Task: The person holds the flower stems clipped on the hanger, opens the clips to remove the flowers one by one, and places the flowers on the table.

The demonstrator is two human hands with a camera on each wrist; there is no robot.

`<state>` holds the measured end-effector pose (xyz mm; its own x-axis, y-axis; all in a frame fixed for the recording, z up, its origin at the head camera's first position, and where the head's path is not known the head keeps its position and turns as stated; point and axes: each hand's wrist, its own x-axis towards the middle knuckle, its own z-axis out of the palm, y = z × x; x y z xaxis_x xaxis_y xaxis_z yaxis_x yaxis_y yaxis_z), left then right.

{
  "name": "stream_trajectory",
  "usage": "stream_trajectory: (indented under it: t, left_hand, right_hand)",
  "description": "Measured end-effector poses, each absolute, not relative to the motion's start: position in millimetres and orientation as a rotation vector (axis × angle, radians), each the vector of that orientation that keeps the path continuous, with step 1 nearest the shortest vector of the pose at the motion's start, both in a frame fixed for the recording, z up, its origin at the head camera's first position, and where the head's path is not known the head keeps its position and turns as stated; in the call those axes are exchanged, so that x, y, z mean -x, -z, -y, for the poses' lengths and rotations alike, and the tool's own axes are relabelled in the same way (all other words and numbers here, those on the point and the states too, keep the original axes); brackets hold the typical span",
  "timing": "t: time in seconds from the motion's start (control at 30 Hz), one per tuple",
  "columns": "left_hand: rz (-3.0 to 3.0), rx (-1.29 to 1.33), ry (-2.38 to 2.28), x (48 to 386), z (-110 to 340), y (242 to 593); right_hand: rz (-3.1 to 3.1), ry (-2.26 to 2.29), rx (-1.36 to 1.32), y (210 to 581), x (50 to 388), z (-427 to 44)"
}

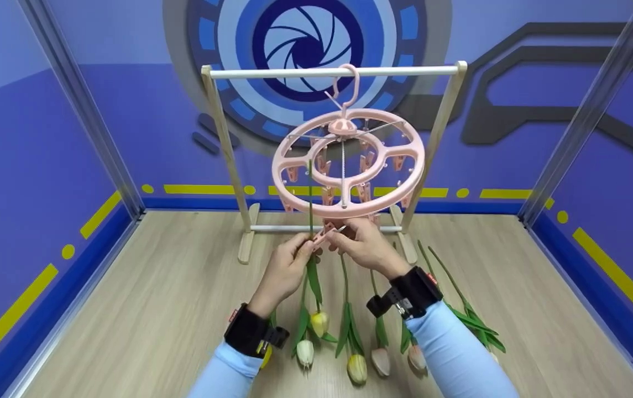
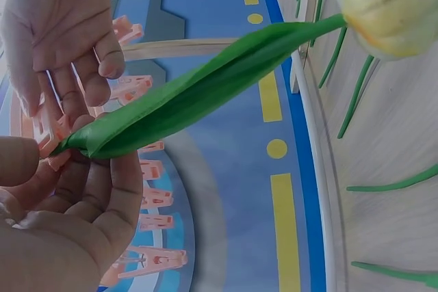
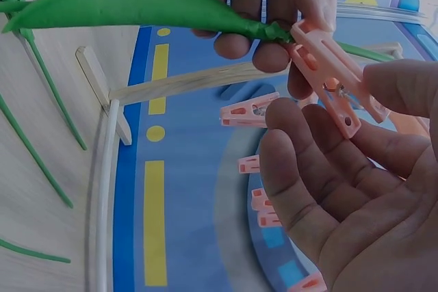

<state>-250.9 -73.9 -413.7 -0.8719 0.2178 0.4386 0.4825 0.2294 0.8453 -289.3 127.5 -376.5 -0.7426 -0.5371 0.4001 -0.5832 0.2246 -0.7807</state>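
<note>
A pink round clip hanger (image 1: 344,211) hangs from the rack's top bar, with clothespins dangling below its rings. My left hand (image 1: 288,262) pinches the stem of an upside-down yellow tulip (image 1: 319,324) beside one pink clothespin. My right hand (image 1: 366,243) grips the handle end of that clothespin (image 3: 332,80) between thumb and fingers. In the right wrist view, the clothespin's tip end meets the stem just past the green leaf (image 3: 130,15). Whether the clip has closed around the stem is hidden by the left fingers. The bare stem rises above the left hand, in front of the hanger.
A wooden rack (image 1: 221,127) with white bars stands near the back wall. Several tulips lie on the wooden tabletop (image 1: 183,309) below the hands, including a white one (image 1: 305,354) and a yellow one (image 1: 357,369). Blue panels enclose the back and sides.
</note>
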Motion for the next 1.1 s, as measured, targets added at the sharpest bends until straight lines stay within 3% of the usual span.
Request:
stream_trajectory:
  t: [1.1]
  left_hand:
    - [2.271, 0.580, 1.928, 231, 74, 440]
  right_hand:
    - [2.374, -1.717, -1.020, 380, 284, -137]
